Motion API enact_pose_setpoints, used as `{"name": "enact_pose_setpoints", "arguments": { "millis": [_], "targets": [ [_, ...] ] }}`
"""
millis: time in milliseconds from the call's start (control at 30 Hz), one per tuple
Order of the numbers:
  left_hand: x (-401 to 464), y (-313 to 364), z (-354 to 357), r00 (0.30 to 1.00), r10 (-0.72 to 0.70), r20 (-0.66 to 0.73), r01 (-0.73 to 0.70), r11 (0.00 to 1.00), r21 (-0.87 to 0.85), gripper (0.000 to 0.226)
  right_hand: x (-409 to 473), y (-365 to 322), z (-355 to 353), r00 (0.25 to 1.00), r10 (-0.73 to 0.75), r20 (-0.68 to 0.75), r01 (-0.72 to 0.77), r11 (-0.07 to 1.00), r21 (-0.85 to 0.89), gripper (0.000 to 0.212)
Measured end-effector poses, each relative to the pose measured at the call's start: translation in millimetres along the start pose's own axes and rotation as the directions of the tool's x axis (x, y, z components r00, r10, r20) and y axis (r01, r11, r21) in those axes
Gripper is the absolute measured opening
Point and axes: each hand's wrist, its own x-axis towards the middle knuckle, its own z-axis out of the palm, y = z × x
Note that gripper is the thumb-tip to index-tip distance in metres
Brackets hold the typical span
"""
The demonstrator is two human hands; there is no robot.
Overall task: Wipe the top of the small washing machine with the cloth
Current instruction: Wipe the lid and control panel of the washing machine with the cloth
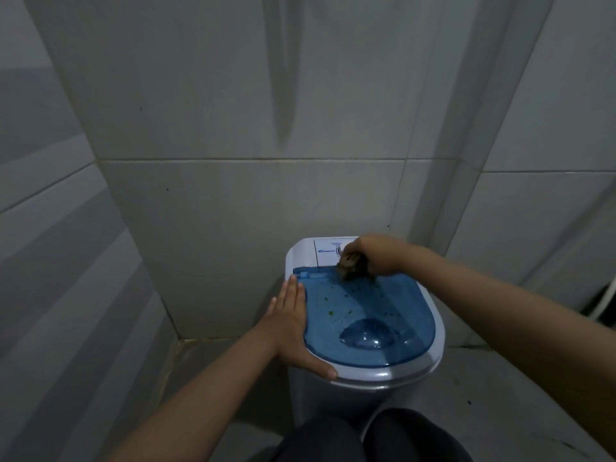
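A small white washing machine (423,365) stands against the tiled wall, with a translucent blue lid (353,315) dotted with small greenish specks. My right hand (376,255) is closed around a bunched brownish cloth (350,266) at the lid's far edge, just below the white control panel (328,251). My left hand (293,321) lies flat along the machine's left side, fingers straight and thumb resting on the front rim.
Grey tiled walls close in on the left, back and right. A tiled floor (500,395) surrounds the machine. A dark object with a white hose (603,305) sits at the right edge. My dark-clothed knees (373,438) are just in front of the machine.
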Motion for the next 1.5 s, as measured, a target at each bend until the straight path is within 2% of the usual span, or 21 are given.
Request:
{"name": "enact_pose_setpoints", "arguments": {
  "millis": [133,167,300,433,500,633,767,833,1067,1333,1433,1500],
  "targets": [
    [1.6,-1.3,1.1,1.000,0.011,-0.013,-0.011,1.000,0.001,0.158,15.2,11.4,-16.0,0.966,0.093,-0.241,-0.068,0.992,0.110,0.051],
    [2.0,-1.1,0.9,1.000,0.012,-0.011,-0.012,1.000,-0.002,0.158,20.5,10.8,-14.5,0.958,0.111,-0.263,-0.084,0.990,0.111,0.051],
    [1.3,-2.3,0.9,1.000,0.017,-0.007,-0.017,1.000,-0.015,0.158,32.3,4.7,12.8,0.973,0.114,-0.201,-0.104,0.993,0.061,0.048],
    [1.9,-1.9,0.3,1.000,0.017,-0.006,-0.018,1.000,-0.020,0.157,12.4,9.3,37.0,0.951,0.072,-0.300,-0.080,0.997,-0.016,0.058],
    [2.1,-1.6,0.1,1.000,0.013,-0.010,-0.013,1.000,-0.013,0.157,-1.7,9.9,42.6,0.955,0.035,-0.295,-0.054,0.997,-0.055,0.058],
    [2.3,-0.9,0.6,1.000,0.002,-0.007,-0.002,1.000,0.002,0.159,-13.4,7.1,28.8,0.984,-0.045,-0.169,0.022,0.990,-0.138,0.051],
    [1.8,0.7,0.0,1.000,0.004,-0.006,-0.004,1.000,0.006,0.159,-4.6,-24.1,20.2,0.964,-0.147,-0.220,0.115,0.982,-0.150,0.045],
    [2.0,0.6,0.2,1.000,0.010,-0.009,-0.010,1.000,0.000,0.158,4.2,-42.2,29.1,0.968,-0.175,-0.178,0.136,0.968,-0.212,0.043],
    [2.8,0.0,-0.4,1.000,-0.001,0.004,0.001,1.000,0.013,0.159,2.0,-23.5,38.8,0.980,-0.096,-0.175,0.051,0.968,-0.244,0.043],
    [0.9,1.6,-1.9,1.000,-0.007,0.006,0.007,1.000,-0.003,0.160,-11.1,15.4,27.1,0.994,-0.064,-0.093,0.038,0.966,-0.254,0.056],
    [-0.2,0.6,-1.8,1.000,0.001,0.008,-0.001,1.000,-0.007,0.161,-10.8,38.8,10.1,0.998,-0.007,-0.065,-0.003,0.988,-0.156,0.057],
    [0.7,-0.5,-1.0,1.000,0.008,0.012,-0.008,1.000,-0.008,0.163,-6.3,51.1,-1.2,0.989,0.032,-0.143,-0.038,0.998,-0.042,0.054]
  ]
}}
